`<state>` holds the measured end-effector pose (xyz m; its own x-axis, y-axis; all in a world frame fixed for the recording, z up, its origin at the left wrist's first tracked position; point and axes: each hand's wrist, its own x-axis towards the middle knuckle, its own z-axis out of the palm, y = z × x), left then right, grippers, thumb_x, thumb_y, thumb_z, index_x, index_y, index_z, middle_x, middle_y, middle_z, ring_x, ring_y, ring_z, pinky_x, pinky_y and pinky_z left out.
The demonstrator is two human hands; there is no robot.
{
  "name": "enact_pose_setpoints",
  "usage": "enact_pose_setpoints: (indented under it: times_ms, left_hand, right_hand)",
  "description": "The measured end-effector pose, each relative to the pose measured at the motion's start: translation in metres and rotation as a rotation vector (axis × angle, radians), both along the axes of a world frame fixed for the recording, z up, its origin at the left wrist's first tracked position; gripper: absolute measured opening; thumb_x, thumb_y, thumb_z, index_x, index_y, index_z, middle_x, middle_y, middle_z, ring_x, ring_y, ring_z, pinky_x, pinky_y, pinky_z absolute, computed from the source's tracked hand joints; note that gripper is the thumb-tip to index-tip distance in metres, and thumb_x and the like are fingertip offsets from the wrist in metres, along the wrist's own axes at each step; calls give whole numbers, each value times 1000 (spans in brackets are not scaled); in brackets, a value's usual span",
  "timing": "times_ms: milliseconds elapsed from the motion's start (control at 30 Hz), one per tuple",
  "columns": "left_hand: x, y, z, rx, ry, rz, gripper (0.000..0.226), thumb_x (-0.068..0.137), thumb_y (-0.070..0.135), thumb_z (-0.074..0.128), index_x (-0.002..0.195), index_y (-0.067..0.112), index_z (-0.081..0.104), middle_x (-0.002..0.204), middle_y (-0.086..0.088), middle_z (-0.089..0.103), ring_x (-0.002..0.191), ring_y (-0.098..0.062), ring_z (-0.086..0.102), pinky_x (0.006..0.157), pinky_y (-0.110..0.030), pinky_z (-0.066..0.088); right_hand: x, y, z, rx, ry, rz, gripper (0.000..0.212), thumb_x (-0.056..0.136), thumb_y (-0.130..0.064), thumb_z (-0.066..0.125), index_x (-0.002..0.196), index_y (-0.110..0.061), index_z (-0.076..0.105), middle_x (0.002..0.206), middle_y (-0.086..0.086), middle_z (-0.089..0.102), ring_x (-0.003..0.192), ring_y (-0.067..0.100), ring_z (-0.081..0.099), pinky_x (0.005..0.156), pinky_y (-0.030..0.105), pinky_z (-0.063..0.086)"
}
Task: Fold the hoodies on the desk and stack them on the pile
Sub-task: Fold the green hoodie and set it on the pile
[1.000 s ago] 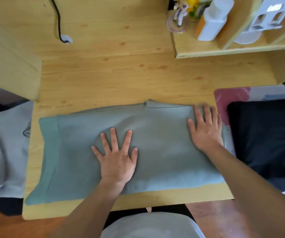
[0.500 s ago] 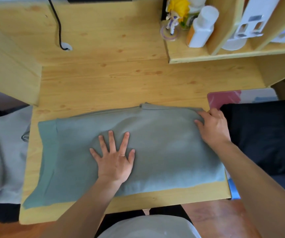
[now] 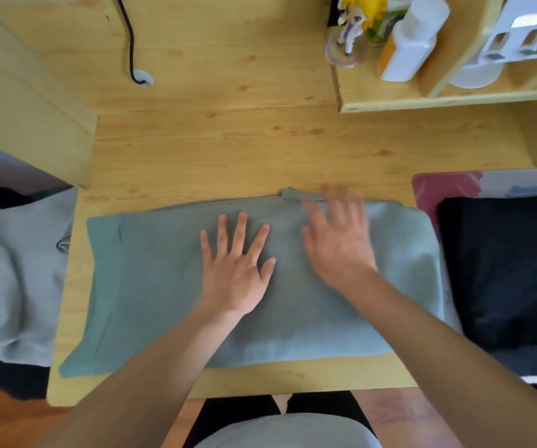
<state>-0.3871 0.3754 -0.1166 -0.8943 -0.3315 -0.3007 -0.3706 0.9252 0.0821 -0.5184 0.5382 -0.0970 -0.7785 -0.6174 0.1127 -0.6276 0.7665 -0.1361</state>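
A grey-green hoodie (image 3: 150, 286) lies folded into a long rectangle across the front of the wooden desk (image 3: 244, 150). My left hand (image 3: 238, 266) presses flat on its middle with fingers spread. My right hand (image 3: 338, 240) is on the hoodie just to the right of the left one, fingers straight and blurred by motion. A folded black garment (image 3: 506, 266) lies off the desk's right end. A light grey hoodie (image 3: 11, 279) lies crumpled off the left end.
A shelf unit (image 3: 438, 98) at the back right holds a white bottle (image 3: 409, 43), a small figurine (image 3: 351, 30) and a white holder (image 3: 513, 37). A black cable (image 3: 129, 43) runs down the back panel. A wooden side panel (image 3: 27, 101) stands at left.
My right hand has left the hoodie's right end and swept left to beside my left hand. My left hand has stayed pressed on the middle.
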Motion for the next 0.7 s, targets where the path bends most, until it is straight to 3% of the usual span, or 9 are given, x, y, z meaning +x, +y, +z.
enact_pose_setpoints:
  times_ms: [100,233,367,433,500,600,700]
  left_hand:
    - [-33,-5,-12,80,-48,9,65,101,67,17,159,47,-5,172,3,-10,156,-31,-15,122,-63,-8]
    - [-44,-16,-12,155,-62,6,66,101,65,20,159,47,-6,172,3,-11,156,-29,-17,123,-61,-9]
    - [19,-13,14,48,115,85,65,101,61,28,162,40,16,171,-7,10,157,-39,1,124,-62,-2]
    - [72,-18,12,5,35,120,66,100,64,26,161,41,19,171,-6,15,157,-39,4,123,-66,3]
    - [104,-29,3,25,-95,184,69,98,70,21,161,44,14,171,-3,12,158,-35,1,121,-67,7]
    - [92,-34,-4,86,-149,267,71,96,70,19,160,47,0,172,-1,-6,157,-33,-12,121,-68,-1]
    - [73,-28,8,112,-211,271,72,95,70,16,159,46,-9,171,-2,-16,155,-37,-14,119,-68,-1]
  right_hand:
    - [7,-21,-22,250,-162,114,63,102,-54,30,159,-27,26,168,10,15,153,39,9,124,56,9]
    - [-18,-21,-40,321,-239,39,66,100,-62,13,160,-36,7,170,5,-3,155,35,-4,125,54,1]
    - [-13,-24,-38,312,-216,28,67,99,-60,13,161,-35,13,170,6,2,155,35,0,125,54,4]
    - [-13,-24,-38,319,-216,16,66,100,-59,15,161,-34,15,170,6,3,155,35,1,125,54,4]
    - [-11,-28,-36,335,-224,10,64,101,-58,17,161,-34,14,170,6,2,155,35,-1,125,54,3]
    - [2,-44,-23,333,-282,-86,62,104,-49,26,161,-29,15,170,7,-3,155,36,-5,124,55,2]
    - [53,-80,8,65,-377,-132,64,105,-40,39,162,-22,17,170,8,-3,155,34,-7,126,51,2]
